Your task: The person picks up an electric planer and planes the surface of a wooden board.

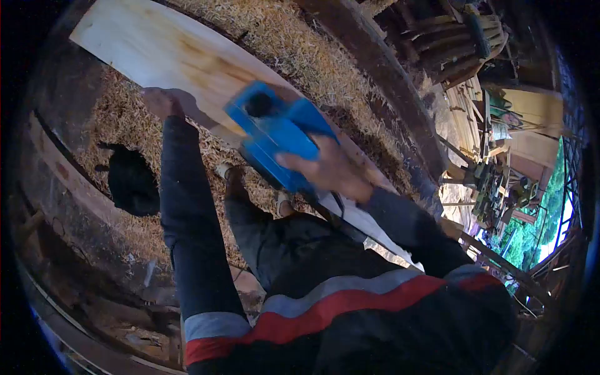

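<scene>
A blue electric hand planer (284, 134), blurred by motion, rests on the face of a long pale wooden plank (169, 44) that runs from the upper left down toward my body. My right hand (328, 165) is closed around the planer's handle, thumb on the near side. At the plank's left edge, my left hand (164, 103) grips the wood; its fingertips are hard to see. Brown streaks mark the plank's middle. A dark cord (339, 203) shows behind the planer.
Wood shavings (269, 37) cover the ground on both sides of the plank. A black object (131, 181), its kind unclear, lies left of my left arm. A heavy beam (394, 81) runs along the right. Stacked timber (462, 119) and clutter stand beyond it.
</scene>
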The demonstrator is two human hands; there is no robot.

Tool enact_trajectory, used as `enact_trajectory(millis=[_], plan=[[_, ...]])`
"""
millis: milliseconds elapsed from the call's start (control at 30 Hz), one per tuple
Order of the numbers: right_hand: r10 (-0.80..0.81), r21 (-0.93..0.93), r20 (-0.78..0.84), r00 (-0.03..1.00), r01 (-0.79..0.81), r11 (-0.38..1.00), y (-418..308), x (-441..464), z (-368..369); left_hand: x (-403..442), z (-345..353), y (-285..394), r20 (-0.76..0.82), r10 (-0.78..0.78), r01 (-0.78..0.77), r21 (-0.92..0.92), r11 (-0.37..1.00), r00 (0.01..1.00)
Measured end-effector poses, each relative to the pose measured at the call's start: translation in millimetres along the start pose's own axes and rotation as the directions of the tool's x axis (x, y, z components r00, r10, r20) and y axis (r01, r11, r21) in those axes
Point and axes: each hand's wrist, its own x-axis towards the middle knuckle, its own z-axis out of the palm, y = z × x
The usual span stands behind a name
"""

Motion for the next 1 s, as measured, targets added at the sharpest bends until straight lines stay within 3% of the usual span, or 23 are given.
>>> enact_trajectory(millis=[33, 67, 100, 133, 167, 200, 267, 300, 367, 433, 500, 567, 667, 700, 733, 767, 800, 833, 867, 933, 1000], plan=[[-0.198, 0.037, -0.037, 0.98, 0.199, 0.979, 7.4, 35.2, 12.2, -3.5, -9.1, 14.3, 0.038, -0.036, 0.04, -0.096, 0.995, 0.999], [-0.157, -0.05, -0.046, 0.986, 0.155, 0.987, -19.8, 56.3, 16.2, -7.0, -18.4, 29.3, 0.076, -0.073, 0.086, -0.188, 0.978, 0.994], [-0.117, -0.137, -0.054, 0.992, 0.108, 0.985, -47.0, 77.4, 20.2, -14.7, -29.7, 34.4, 0.172, -0.289, 0.335, -0.408, 0.849, 0.942], [-0.076, -0.222, -0.062, 0.995, 0.06, 0.973, -74.4, 98.2, 24.4, -27.9, -46.1, 39.0, 0.312, -0.459, 0.55, -0.565, 0.615, 0.832], [-0.291, -0.409, 0.065, 0.955, 0.291, 0.865, -77.7, 140.8, 30.1, -54.6, -71.9, 54.0, 0.313, -0.545, 0.621, -0.515, 0.59, 0.778], [-0.487, -0.543, 0.188, 0.853, 0.503, 0.672, -80.3, 182.9, 35.9, -85.3, -99.2, 46.3, 0.345, -0.562, 0.651, -0.528, 0.545, 0.751], [-0.354, -0.257, 0.052, 0.934, 0.355, 0.899, -118.5, 214.2, 48.7, -151.7, -145.7, 8.8, 0.442, -0.514, 0.667, -0.606, 0.432, 0.735], [-0.36, -0.243, 0.058, 0.931, 0.363, 0.899, -130.0, 216.8, 48.3, -191.7, -163.8, -23.9, 0.465, -0.496, 0.672, -0.604, 0.428, 0.734], [-0.457, -0.258, 0.083, 0.885, 0.462, 0.848, -147.2, 211.5, 46.2, -289.8, -205.7, -100.5, 0.37, -0.582, 0.688, -0.331, 0.646, 0.724], [-0.478, -0.242, 0.063, 0.876, 0.478, 0.844, -131.4, 195.6, 47.8, -382.8, -244.9, -170.2, 0.262, -0.64, 0.633, 0.12, 0.764, 0.723], [-0.487, -0.224, 0.012, 0.874, 0.477, 0.85, -90.3, 169.8, 46.1, -444.6, -263.5, -203.6, 0.189, -0.674, 0.547, 0.451, 0.705, 0.714], [-0.328, -0.34, 0.055, 0.943, 0.326, 0.882, -50.5, 129.3, 29.3, -461.0, -253.4, -197.3, 0.143, -0.758, 0.524, 0.642, 0.56, 0.636], [-0.221, -0.226, -0.083, 0.972, 0.198, 0.954, 26.6, 17.3, 6.1, -455.4, -236.6, -178.3, 0.048, -0.841, 0.389, 0.871, 0.299, 0.539], [-0.368, -0.165, -0.173, 0.914, 0.342, 0.925, 56.7, -23.3, 0.6, -401.5, -224.6, -138.4, 0.275, -0.671, 0.256, 0.774, 0.58, 0.689], [-0.218, -0.014, -0.098, 0.971, 0.218, 0.976, 82.1, -59.9, -9.1, -351.9, -195.2, -106.4, 0.311, -0.54, 0.174, 0.724, 0.668, 0.782], [-0.177, -0.031, -0.051, 0.983, 0.175, 0.984, 84.4, -110.7, -24.0, -301.3, -165.9, -72.1, 0.34, -0.391, 0.068, 0.675, 0.735, 0.856], [-0.209, -0.06, -0.108, 0.972, 0.203, 0.977, 111.8, -145.3, -31.2, -250.4, -136.7, -37.1, 0.358, -0.234, -0.051, 0.634, 0.772, 0.904], [-0.187, -0.114, -0.098, 0.978, 0.175, 0.978, 126.0, -177.3, -42.8, -216.9, -116.2, -16.5, 0.371, 0.007, -0.244, 0.595, 0.766, 0.929], [0.016, -0.04, -0.066, 0.998, -0.019, 0.999, 158.9, -209.3, -54.1, -184.1, -85.0, -25.8, 0.363, 0.204, -0.393, 0.583, 0.711, 0.909], [0.056, -0.143, -0.118, 0.991, -0.072, 0.987, 215.7, -270.9, -77.4, -163.1, -67.7, 124.0, 0.0, 0.011, -0.01, 0.375, 0.927, 1.0], [0.185, -0.295, -0.2, 0.962, -0.239, 0.925, 251.0, -334.7, -100.1, -149.4, -36.4, 134.0, 0.039, 0.024, -0.039, 0.465, 0.885, 0.999]])
